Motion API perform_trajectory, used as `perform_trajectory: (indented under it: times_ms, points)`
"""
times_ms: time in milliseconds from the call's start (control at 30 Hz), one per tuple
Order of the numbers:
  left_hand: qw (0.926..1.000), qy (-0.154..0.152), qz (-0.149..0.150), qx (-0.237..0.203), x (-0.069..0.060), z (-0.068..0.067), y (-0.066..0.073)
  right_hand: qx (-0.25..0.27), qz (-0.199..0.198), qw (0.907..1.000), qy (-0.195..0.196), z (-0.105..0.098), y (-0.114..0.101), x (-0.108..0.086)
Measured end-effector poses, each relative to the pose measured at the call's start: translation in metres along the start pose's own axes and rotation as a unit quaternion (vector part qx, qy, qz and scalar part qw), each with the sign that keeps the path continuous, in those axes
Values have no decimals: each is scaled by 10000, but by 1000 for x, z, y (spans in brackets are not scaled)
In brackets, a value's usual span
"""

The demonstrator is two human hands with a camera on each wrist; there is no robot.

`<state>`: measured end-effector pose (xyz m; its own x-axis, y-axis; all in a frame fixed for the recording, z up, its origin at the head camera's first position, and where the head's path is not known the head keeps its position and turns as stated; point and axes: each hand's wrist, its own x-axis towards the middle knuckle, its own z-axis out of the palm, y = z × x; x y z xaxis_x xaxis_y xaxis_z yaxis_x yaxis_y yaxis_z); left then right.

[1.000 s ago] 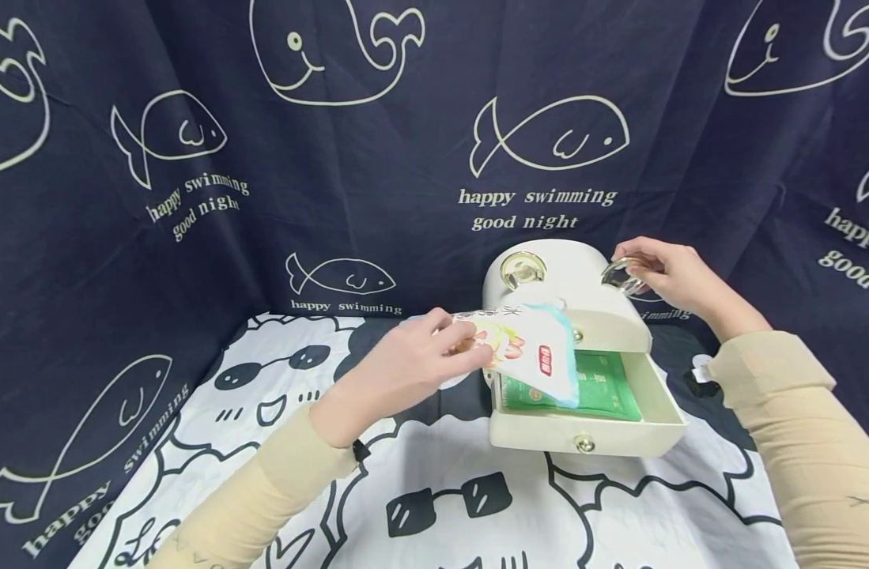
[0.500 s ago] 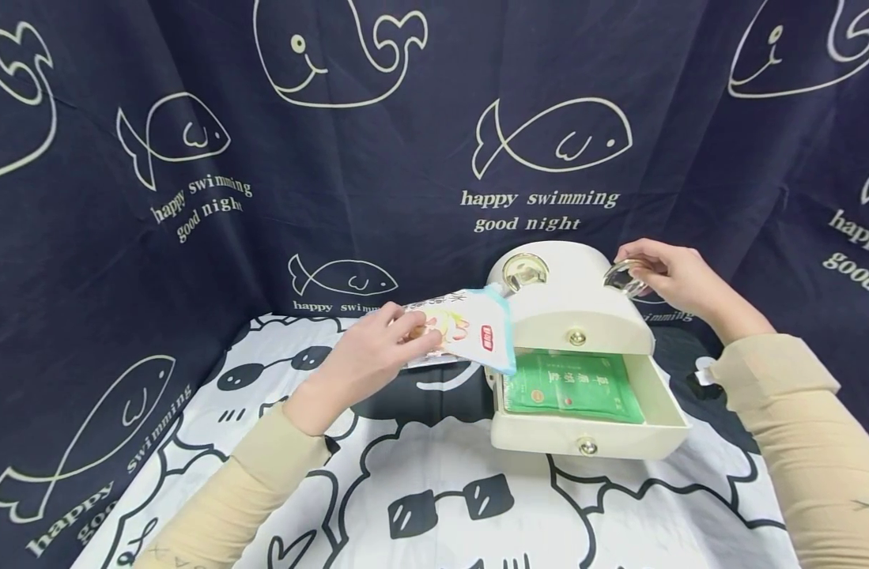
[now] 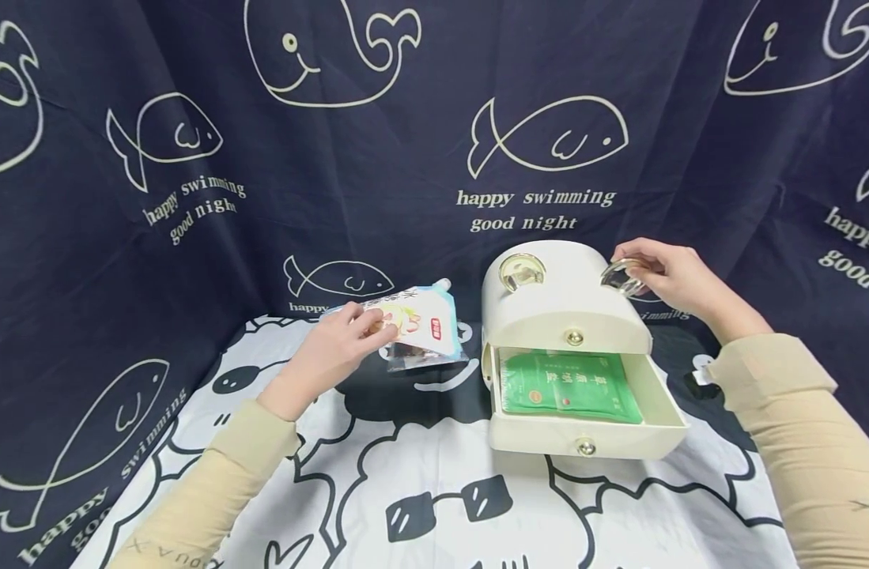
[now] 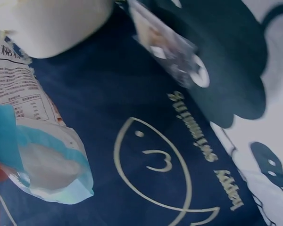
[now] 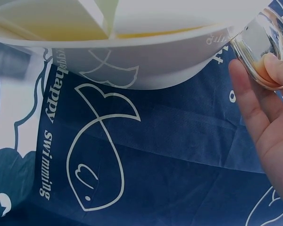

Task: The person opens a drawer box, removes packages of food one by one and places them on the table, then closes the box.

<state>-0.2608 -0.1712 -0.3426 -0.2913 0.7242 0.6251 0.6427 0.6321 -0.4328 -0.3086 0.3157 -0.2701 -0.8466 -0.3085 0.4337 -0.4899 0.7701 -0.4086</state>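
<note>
My left hand [image 3: 334,345] grips a white and light-blue pouch [image 3: 428,316] with a white spout and fruit pictures, left of a small white drawer box [image 3: 562,300]. The left wrist view shows the pouch's blue-edged end [image 4: 52,165] and only a bit of that hand. Below it on the cloth lies a clear packet [image 3: 427,359] with brownish contents, partly hidden by the pouch. My right hand [image 3: 672,276] pinches a shiny ear-shaped ring [image 5: 254,52] on the box's right top. In the box's pulled-out lower drawer [image 3: 583,438] lies a green packet [image 3: 569,383].
A matching shiny ring [image 3: 523,272] sits on the box's left top. The upper drawer, with a round gold knob [image 3: 575,337], is closed. A black-and-white printed cloth [image 3: 462,442] covers the table, and a dark blue fish-print curtain [image 3: 377,182] stands behind.
My left hand has carried the pouch leftward from above the drawer, uncovering the green packet and bringing the clear packet into view. My right hand keeps its hold on the ring.
</note>
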Motion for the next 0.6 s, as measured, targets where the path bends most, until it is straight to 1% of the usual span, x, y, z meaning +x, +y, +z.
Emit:
perform_trajectory:
  times_ms: [167,267,433,600]
  points:
    - [9997,-143,113,135,-14,10,-13,-68,55,10000,-22,-1,0,-1]
    - [9993,-252,168,205,-22,17,-22,-79,14,10000,28,0,1,-2]
    - [9982,-526,146,266,-33,26,-38,-70,-42,9999,67,0,1,-2]
    - [9961,-768,250,350,-44,36,-53,-58,-33,10000,22,0,0,0]
